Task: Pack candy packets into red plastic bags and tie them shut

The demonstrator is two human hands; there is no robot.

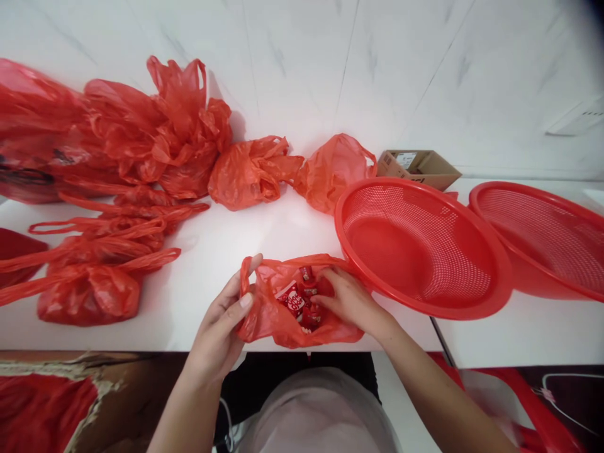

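A thin red plastic bag [278,330] lies with its mouth spread at the front edge of the white table. My left hand [221,324] grips the bag's left handle and rim between thumb and fingers. Inside the bag are several small red packets [293,300] with white lettering. My right hand [346,299] reaches in from the right side, thumb and fingers curled around a small red packet [310,290] in there. The bag's film and the fingers partly cover the contents.
Two red plastic colanders [425,308] stand to the right, the nearer one touching the bag. Behind them is a cardboard box [436,170]. Filled red bags [89,296] crowd the left, and two tied bags [245,179] sit near the wall. A torn carton [106,384] stands below left.
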